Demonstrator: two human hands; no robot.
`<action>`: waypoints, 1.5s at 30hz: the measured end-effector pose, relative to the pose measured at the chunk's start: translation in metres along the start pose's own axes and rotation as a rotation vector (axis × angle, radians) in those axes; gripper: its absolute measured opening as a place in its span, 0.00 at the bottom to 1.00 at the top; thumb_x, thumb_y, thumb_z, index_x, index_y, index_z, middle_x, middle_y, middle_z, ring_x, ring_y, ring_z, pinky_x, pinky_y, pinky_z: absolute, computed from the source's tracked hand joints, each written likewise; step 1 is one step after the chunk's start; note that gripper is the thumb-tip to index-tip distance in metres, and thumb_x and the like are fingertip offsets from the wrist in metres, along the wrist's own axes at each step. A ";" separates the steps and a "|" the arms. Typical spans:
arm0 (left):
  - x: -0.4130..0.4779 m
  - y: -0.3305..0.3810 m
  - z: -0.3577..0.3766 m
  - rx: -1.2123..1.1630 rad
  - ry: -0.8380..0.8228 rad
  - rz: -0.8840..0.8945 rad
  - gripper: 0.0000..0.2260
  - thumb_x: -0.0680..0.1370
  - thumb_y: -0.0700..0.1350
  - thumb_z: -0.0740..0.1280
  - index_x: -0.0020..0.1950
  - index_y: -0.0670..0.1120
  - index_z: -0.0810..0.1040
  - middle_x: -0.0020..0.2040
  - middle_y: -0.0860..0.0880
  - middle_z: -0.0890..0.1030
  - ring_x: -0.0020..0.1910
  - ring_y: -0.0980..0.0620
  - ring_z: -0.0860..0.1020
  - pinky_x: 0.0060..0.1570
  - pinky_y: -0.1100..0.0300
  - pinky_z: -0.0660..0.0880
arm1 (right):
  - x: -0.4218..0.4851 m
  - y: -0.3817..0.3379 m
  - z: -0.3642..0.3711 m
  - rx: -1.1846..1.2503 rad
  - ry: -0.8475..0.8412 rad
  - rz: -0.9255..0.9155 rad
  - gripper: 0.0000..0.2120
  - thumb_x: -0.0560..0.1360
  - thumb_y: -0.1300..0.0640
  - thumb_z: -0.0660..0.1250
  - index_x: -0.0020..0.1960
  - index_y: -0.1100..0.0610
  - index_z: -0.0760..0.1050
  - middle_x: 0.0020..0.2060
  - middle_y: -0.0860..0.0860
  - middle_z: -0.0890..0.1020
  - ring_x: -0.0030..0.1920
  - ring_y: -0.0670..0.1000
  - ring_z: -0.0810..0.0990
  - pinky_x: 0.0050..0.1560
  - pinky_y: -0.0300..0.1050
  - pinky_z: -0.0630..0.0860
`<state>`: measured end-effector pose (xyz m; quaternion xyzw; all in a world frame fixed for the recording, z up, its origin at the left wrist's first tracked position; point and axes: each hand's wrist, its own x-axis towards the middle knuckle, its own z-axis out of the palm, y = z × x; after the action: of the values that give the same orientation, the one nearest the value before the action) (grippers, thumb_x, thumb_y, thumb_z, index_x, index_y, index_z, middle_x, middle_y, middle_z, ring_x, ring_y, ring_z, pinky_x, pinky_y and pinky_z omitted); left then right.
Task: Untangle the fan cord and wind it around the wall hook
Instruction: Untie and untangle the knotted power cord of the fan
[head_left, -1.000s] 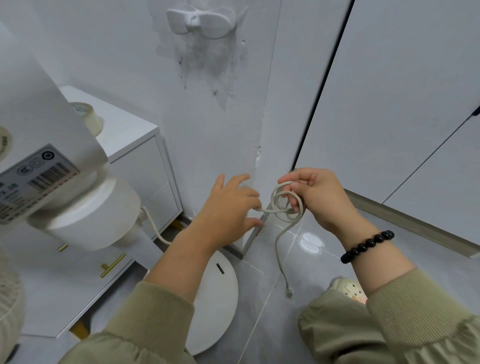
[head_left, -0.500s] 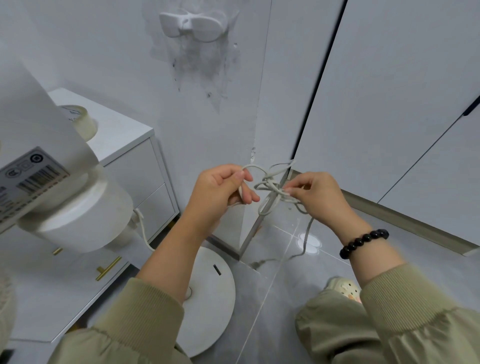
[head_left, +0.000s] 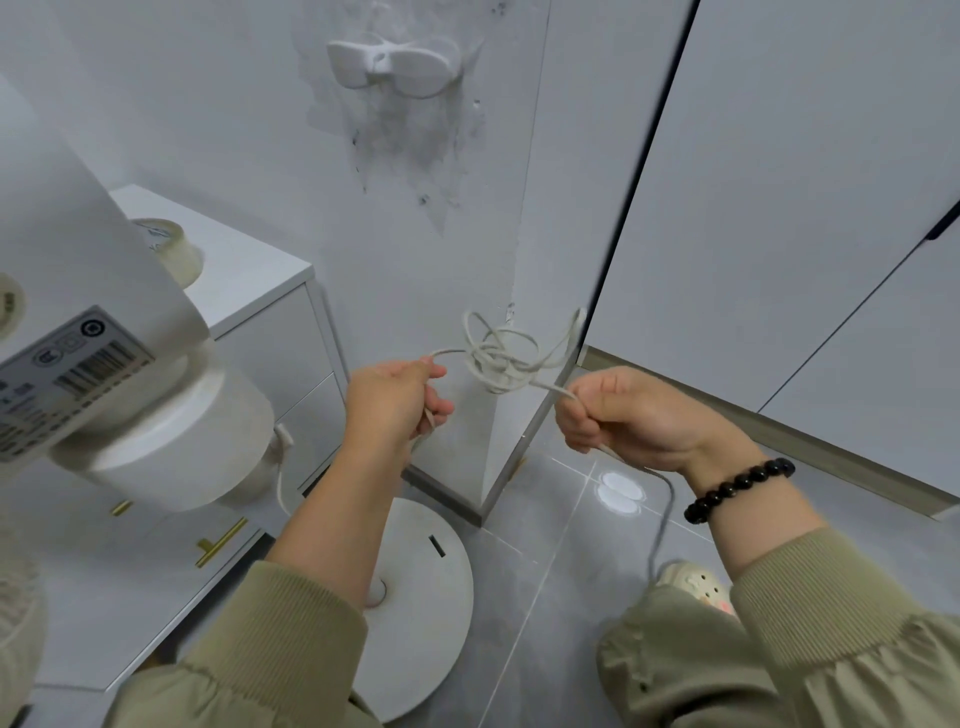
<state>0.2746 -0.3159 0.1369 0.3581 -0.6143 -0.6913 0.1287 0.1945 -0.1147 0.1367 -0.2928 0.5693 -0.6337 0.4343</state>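
Note:
A pale fan cord hangs in a loose tangle of loops between my two hands, in front of the wall corner. My left hand grips the cord on the tangle's left side, and from there it runs down toward the white fan at the left. My right hand grips the cord to the tangle's right; the free end drops from it toward the floor. The white wall hook is fixed high on the wall, above both hands, with nothing wound on it.
The fan's round base stands on the grey tiled floor below my left arm. A white drawer cabinet with a tape roll on top is at the left. White cupboard doors fill the right side.
Both hands have risen and moved apart. The tight knot between them has spread into wider, looser loops. The view has tilted so the hook sits lower in frame.

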 end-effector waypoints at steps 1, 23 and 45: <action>0.000 -0.001 -0.001 0.148 -0.019 0.042 0.09 0.79 0.42 0.61 0.52 0.43 0.80 0.18 0.50 0.72 0.23 0.52 0.74 0.21 0.66 0.69 | 0.002 0.000 -0.001 0.077 0.007 -0.026 0.12 0.67 0.49 0.73 0.32 0.54 0.76 0.25 0.47 0.71 0.27 0.46 0.68 0.35 0.37 0.70; -0.012 0.013 -0.012 0.052 -0.911 0.144 0.12 0.72 0.39 0.60 0.31 0.47 0.78 0.25 0.52 0.63 0.21 0.58 0.59 0.21 0.69 0.54 | 0.003 0.003 0.003 -0.468 0.724 0.249 0.10 0.73 0.62 0.68 0.33 0.63 0.77 0.25 0.50 0.76 0.25 0.49 0.64 0.26 0.39 0.61; -0.008 0.005 -0.012 0.733 -0.443 0.344 0.11 0.79 0.38 0.62 0.42 0.47 0.82 0.23 0.56 0.71 0.24 0.57 0.69 0.25 0.69 0.66 | 0.012 0.001 0.002 -0.200 0.875 -0.034 0.16 0.79 0.58 0.61 0.34 0.59 0.74 0.29 0.54 0.76 0.31 0.51 0.73 0.41 0.44 0.74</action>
<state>0.2865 -0.3208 0.1443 0.1163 -0.8813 -0.4571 -0.0278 0.1912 -0.1265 0.1349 -0.0472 0.7531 -0.6466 0.1119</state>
